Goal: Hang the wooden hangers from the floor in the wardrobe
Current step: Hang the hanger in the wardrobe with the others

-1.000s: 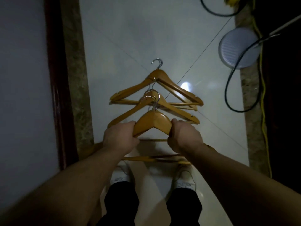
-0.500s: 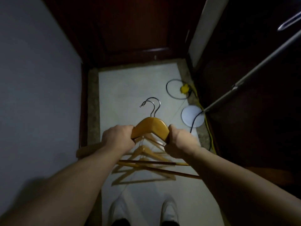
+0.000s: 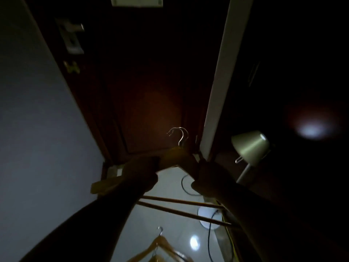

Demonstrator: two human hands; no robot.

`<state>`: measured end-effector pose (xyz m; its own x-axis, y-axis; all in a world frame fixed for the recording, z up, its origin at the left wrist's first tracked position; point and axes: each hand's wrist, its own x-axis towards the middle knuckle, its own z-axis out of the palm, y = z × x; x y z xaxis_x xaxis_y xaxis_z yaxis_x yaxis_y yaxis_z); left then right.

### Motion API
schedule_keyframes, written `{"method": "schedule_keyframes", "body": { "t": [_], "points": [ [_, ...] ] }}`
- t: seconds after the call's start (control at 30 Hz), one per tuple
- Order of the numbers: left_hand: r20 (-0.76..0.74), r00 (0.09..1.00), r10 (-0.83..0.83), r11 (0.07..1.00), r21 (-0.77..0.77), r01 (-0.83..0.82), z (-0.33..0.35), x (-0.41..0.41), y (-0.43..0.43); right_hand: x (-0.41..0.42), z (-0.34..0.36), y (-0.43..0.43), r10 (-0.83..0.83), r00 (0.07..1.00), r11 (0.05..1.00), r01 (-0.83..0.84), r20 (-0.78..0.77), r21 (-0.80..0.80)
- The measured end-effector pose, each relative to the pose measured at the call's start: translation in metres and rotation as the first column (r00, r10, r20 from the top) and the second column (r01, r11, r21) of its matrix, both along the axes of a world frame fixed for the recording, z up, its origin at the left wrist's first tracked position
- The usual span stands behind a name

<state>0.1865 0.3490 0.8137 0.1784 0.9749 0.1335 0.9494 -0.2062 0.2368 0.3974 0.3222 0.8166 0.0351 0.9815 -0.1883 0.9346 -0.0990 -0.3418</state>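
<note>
Left hand (image 3: pixel 140 173): fingers clamped on left arm of raised hangers (image 3: pixel 175 156).
Right hand (image 3: pixel 208 176): fingers clamped on their right arm.
Raised hangers: in the air before the door (image 3: pixel 151 91).
Other hangers (image 3: pixel 160 246): floor (image 3: pixel 170 184), near edge.

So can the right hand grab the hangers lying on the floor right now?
Probably not. The right hand grips the raised hangers, as does the left hand, and the floor hangers lie well below. It would have to let go and reach down.

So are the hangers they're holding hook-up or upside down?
Upright: on the held hangers, metal hooks point up above left hand and right hand; bars hang below.
</note>
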Motion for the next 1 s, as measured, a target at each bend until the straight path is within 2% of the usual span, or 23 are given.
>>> {"method": "schedule_keyframes", "body": {
  "t": [0.07,0.17,0.4,0.6,0.77,1.0],
  "points": [
    [-0.091,0.995,-0.039,0.999,-0.009,0.038,0.044,0.014,0.006,0.012,0.036,0.003,-0.021,1.0,0.999,0.021,-0.008,0.031],
    [-0.098,0.993,-0.072,0.99,-0.127,0.059,0.119,0.034,0.013,0.03,0.101,0.006,-0.024,1.0,0.996,0.024,0.004,0.091],
    [-0.076,0.993,-0.088,0.985,0.144,0.098,0.254,0.063,0.008,0.062,0.251,-0.007,-0.065,0.993,0.976,0.043,0.097,0.213],
    [-0.043,0.994,-0.104,0.937,0.332,0.112,0.358,0.078,-0.005,0.077,0.357,-0.028,-0.153,0.976,0.926,0.086,0.156,0.369],
    [-0.03,0.988,-0.149,0.894,0.423,0.148,0.421,0.085,-0.025,0.084,0.427,-0.061,-0.194,0.965,0.888,0.097,0.176,0.449],
    [0.031,0.958,-0.287,0.854,0.461,0.241,0.486,0.107,-0.046,0.088,0.5,-0.122,-0.305,0.942,0.811,0.18,0.14,0.556]
  ]
}}
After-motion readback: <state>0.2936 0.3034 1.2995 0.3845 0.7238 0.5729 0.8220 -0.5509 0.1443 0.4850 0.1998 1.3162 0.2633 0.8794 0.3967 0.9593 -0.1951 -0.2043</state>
